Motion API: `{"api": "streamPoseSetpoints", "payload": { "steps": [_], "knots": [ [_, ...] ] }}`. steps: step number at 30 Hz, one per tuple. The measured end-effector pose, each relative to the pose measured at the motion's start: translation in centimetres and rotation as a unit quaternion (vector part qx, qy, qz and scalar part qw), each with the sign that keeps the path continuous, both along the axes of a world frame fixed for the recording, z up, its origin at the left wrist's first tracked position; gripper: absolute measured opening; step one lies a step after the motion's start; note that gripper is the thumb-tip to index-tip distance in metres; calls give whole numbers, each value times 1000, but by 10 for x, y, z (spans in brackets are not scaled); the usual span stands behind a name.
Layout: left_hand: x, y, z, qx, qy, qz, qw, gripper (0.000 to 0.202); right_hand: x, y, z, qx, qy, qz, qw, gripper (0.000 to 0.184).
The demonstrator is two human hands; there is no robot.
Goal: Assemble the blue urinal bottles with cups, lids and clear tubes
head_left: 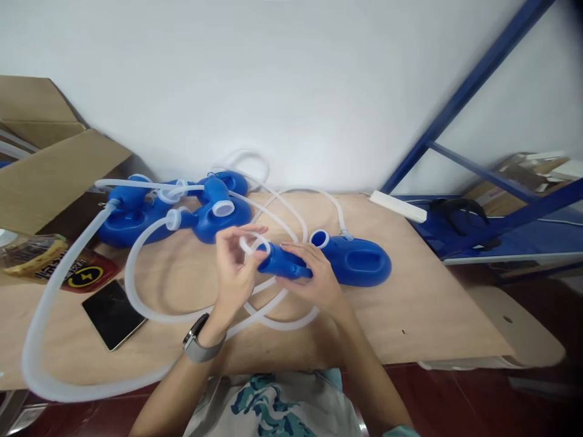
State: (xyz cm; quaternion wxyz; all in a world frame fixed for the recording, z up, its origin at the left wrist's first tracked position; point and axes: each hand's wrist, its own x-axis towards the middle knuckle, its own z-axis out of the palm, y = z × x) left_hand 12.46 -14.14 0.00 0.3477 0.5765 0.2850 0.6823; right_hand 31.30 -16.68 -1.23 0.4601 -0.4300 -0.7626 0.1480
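My right hand (314, 273) is wrapped round the blue spout (283, 262) of a blue plastic bottle (359, 261) lying on the wooden table (432, 303). My left hand (234, 267), with a watch on its wrist, pinches a translucent white ring cap (252, 241) at the mouth of that spout. A white hose (291, 212) loops from the bottle across the table behind my hands.
Two or three more blue bottles (168, 212) with white hoses lie at the back left. A thick hose (40, 321) curves along the left edge. A black phone (113, 314), a snack packet (68, 270), a cardboard box (40, 164), a white power strip (398, 206) and blue shelving (478, 182) surround the table.
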Motion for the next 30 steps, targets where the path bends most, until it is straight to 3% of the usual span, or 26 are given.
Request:
{"api": "streamPoseSetpoints", "payload": {
  "steps": [2, 7, 11, 13, 17, 20, 24, 28, 30],
  "knots": [
    [3, -2, 3, -7, 15, -9, 1000, 44, 3, -1, -2, 2, 22, 0, 1000, 54],
    [0, -7, 5, -30, 218, 39, 975, 44, 9, -3, -6, 39, 63, -22, 997, 54],
    [-2, -6, 2, -27, 238, 54, 969, 27, 13, -4, -6, 43, 72, -31, 996, 52],
    [-2, -5, 3, -6, 288, 33, 957, 27, 14, -5, -4, 54, 70, -21, 996, 52],
    [-2, -7, 6, 30, 394, -35, 918, 51, 20, -5, -1, 87, 39, -4, 995, 52],
    [4, -11, 8, 61, 418, -74, 903, 65, 22, -4, -6, 94, -4, 28, 995, 50],
    [12, -11, 6, 126, 423, -131, 888, 56, 19, -4, -19, 86, 0, 86, 993, 39],
    [14, -6, 0, 192, 372, -83, 904, 36, 18, -4, -20, 97, 13, 51, 994, 35],
    [13, -3, -1, 173, 350, -36, 920, 32, 18, -3, -14, 103, 24, 38, 994, 38]
  ]
}}
